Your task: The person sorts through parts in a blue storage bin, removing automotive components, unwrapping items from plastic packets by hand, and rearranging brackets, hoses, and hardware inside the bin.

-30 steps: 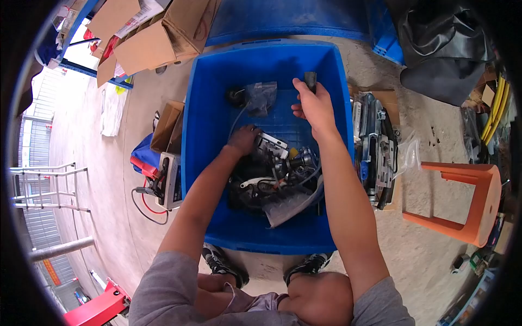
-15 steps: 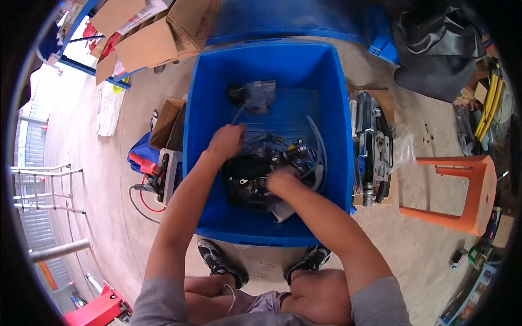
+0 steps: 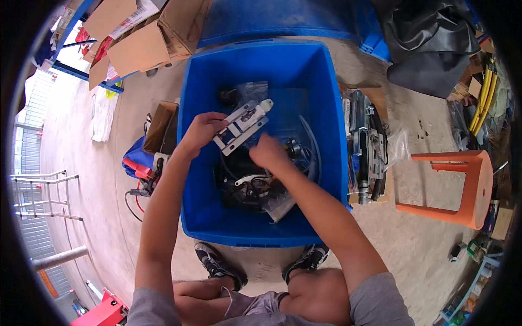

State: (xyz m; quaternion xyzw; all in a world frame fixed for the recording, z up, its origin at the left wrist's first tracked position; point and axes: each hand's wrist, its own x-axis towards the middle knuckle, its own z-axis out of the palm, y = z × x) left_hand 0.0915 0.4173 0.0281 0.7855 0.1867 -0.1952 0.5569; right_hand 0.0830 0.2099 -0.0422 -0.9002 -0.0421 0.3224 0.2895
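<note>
A silvery metal bracket (image 3: 239, 129) is held tilted above the blue bin (image 3: 263, 239). My left hand (image 3: 204, 130) grips its left end. Close to the bracket's lower right side is my right hand (image 3: 269, 153), fingers curled and partly hidden; whether it touches the bracket is unclear. Below the hands, a heap of dark and metal parts (image 3: 253, 187) lies in the bin with a clear plastic bag (image 3: 278, 206). A pale hose (image 3: 311, 138) curves along the right inside. Near the bin's far left are a dark round part (image 3: 227, 96) and another clear bag (image 3: 253, 91).
Left of the bin stand a small cardboard box (image 3: 161, 127) and a blue bag (image 3: 138, 160). Metal parts (image 3: 361, 141) lie on cardboard to the right, beside an orange stool (image 3: 474, 190). An open carton (image 3: 138, 49) is at the upper left.
The metal bracket has been lifted from the heap into my left hand. My right hand went down into the parts, then up beside the bracket; the dark object it held earlier is no longer visible there.
</note>
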